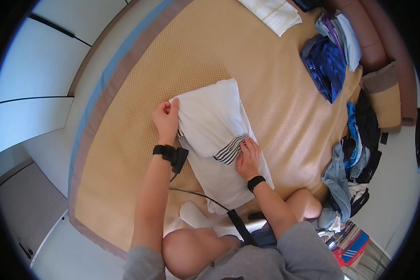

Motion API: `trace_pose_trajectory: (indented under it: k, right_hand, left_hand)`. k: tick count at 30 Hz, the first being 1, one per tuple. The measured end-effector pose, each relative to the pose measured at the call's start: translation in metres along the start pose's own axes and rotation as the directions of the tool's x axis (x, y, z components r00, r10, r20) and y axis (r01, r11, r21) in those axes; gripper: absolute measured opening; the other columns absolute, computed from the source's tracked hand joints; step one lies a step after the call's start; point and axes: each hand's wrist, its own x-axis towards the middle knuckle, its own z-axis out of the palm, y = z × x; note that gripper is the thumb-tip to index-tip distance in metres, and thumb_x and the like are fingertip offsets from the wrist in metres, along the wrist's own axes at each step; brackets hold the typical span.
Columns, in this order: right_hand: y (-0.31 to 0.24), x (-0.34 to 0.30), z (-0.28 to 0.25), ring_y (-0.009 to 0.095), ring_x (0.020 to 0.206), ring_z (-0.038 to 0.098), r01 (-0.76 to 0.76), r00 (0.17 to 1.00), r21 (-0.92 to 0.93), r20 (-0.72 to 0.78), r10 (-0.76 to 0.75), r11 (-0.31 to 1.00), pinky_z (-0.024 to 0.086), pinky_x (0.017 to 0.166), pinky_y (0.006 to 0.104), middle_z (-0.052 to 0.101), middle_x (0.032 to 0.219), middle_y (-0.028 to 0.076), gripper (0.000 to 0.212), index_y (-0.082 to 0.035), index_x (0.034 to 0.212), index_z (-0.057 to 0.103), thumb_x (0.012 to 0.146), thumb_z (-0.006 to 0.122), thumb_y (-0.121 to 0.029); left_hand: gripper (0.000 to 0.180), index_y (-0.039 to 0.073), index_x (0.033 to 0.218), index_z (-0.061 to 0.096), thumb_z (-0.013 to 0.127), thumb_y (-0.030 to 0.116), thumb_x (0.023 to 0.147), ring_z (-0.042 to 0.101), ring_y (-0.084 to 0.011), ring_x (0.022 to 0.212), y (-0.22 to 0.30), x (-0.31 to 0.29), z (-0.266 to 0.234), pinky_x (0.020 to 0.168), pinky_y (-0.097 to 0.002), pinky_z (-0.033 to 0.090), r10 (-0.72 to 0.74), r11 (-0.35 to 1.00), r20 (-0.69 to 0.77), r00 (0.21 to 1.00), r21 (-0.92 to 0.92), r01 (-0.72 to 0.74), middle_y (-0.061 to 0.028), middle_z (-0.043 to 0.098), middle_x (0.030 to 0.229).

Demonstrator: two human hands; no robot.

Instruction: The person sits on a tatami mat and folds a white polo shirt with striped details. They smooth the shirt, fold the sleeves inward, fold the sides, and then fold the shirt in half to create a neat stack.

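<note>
A white garment with a black-and-white striped band lies partly folded on the woven tan mat in front of me. Its upper layer is doubled over the lower part, and the striped strip shows near the middle. My left hand is closed at the garment's far left edge, thumb and curled fingers pinching the cloth. On the right side, my right hand rests on the garment beside the striped band, fingers stretched out over the cloth. Each wrist wears a black strap.
The tan mat covers a bed. Folded clothes and a dark blue garment lie at the far right. A loose heap of clothes runs along the right edge. Near my legs, a black cable crosses the mat.
</note>
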Motion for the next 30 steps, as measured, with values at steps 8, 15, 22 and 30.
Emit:
trace_pose_trajectory:
  k: [8, 15, 22, 30]
  right_hand:
    - [0.005, -0.005, 0.009, 0.033, 0.119, 0.04, 0.0, 1.0, -0.045, 0.004, 0.0, 0.999, 0.03, 0.098, 0.0469, 0.044, 0.13, 0.013, 0.045, -0.007, 0.117, 0.048, 0.072, 0.05, -0.008]
    - [0.005, -0.005, 0.015, 0.033, 0.118, 0.041, 0.015, 1.0, -0.095, -0.019, -0.017, 0.995, 0.03, 0.098, 0.0469, 0.043, 0.131, 0.013, 0.045, -0.007, 0.118, 0.047, 0.074, 0.05, -0.009]
    - [0.007, -0.004, 0.014, 0.031, 0.119, 0.04, -0.003, 1.0, -0.114, 0.003, 0.004, 0.993, 0.03, 0.097, 0.046, 0.043, 0.131, 0.011, 0.043, -0.009, 0.116, 0.049, 0.073, 0.052, -0.009]
    - [0.002, -0.002, 0.012, 0.03, 0.119, 0.041, -0.021, 1.0, -0.067, 0.018, 0.022, 0.998, 0.031, 0.099, 0.0457, 0.044, 0.13, 0.012, 0.043, -0.008, 0.115, 0.05, 0.072, 0.054, -0.01]
  left_hand:
    - [0.025, 0.002, 0.077, 0.055, 0.059, 0.025, 0.085, 0.045, -0.0133, 0.052, 0.007, -0.012, 0.006, 0.051, -0.0286, 0.04, 0.019, 0.998, -0.064, 0.998, 0.064, -0.015, -0.004, 0.05, 0.057]
    - [0.023, 0.003, 0.078, 0.055, 0.056, 0.024, 0.088, 0.045, -0.0134, 0.054, 0.004, -0.014, 0.01, 0.052, -0.029, 0.039, 0.035, 0.999, -0.122, 0.992, -0.001, -0.035, -0.0042, 0.051, 0.059]
    - [0.025, 0.004, 0.086, 0.055, 0.059, 0.029, 0.084, 0.055, -0.0249, 0.07, 0.055, -0.021, -0.015, 0.062, -0.036, 0.043, 0.102, 0.892, 0.085, 0.991, 0.433, -0.128, -0.0106, 0.058, 0.079]
    - [0.06, 0.016, 0.131, 0.042, 0.057, 0.044, 0.08, 0.034, -0.0309, 0.126, 0.077, -0.057, 0.02, 0.103, -0.0521, 0.022, 0.614, 0.288, 0.669, 0.419, 0.304, -0.908, -0.0125, 0.039, 0.135]
